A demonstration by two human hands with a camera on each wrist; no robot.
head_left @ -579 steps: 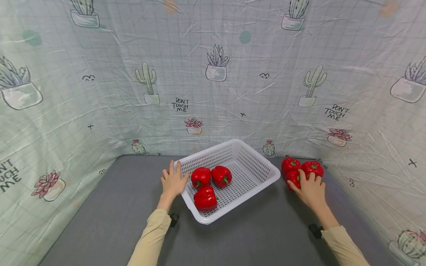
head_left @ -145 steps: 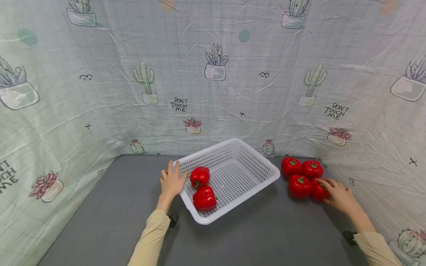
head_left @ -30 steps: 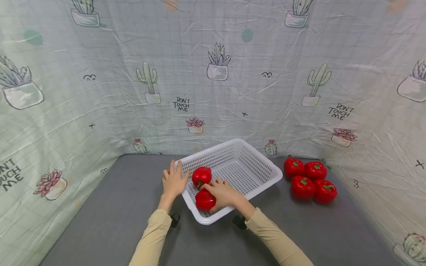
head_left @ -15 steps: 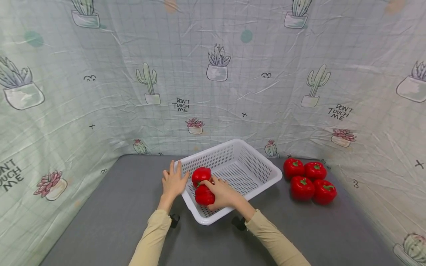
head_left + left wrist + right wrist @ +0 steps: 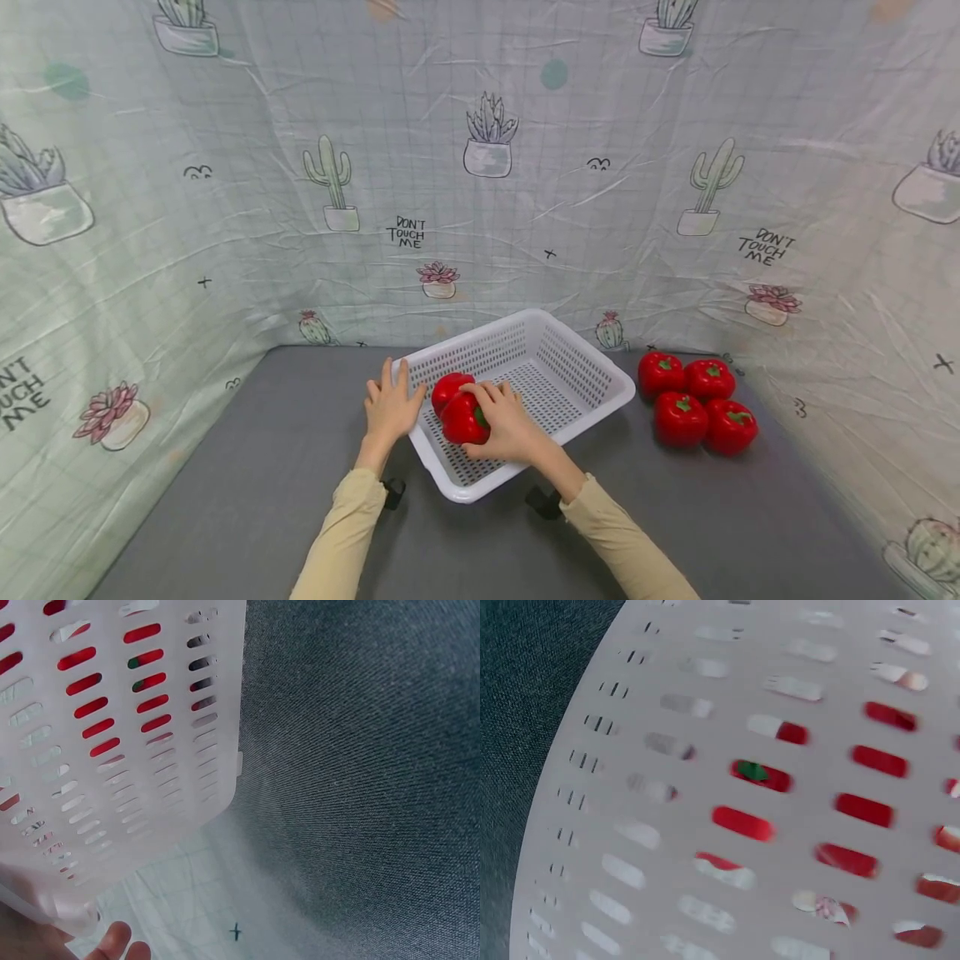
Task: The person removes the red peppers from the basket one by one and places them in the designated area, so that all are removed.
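In the head view my right hand (image 5: 510, 427) grips a red bell pepper (image 5: 462, 419) inside the white plastic basket (image 5: 501, 477), its fingers over the top and right side. Partly hidden behind that pepper is another red bell pepper (image 5: 450, 387), at the basket's left end. My left hand (image 5: 390, 408) lies with spread fingers on the basket's left rim. In the left wrist view, its fingertips (image 5: 114, 939) show below the slotted basket wall (image 5: 169, 780). Through the slots in the right wrist view I see red pepper skin (image 5: 864, 810) and a green stem (image 5: 751, 771).
Several red bell peppers (image 5: 681, 419) stand close together on the grey table (image 5: 225, 500), right of the basket. A cloth printed with cactus drawings (image 5: 487, 208) surrounds the table at the back and sides.
One pepper has gone from the basket to the group at right since the oldest frame. Over the last second my right hand has raised and turned the front pepper. My left hand stays put.
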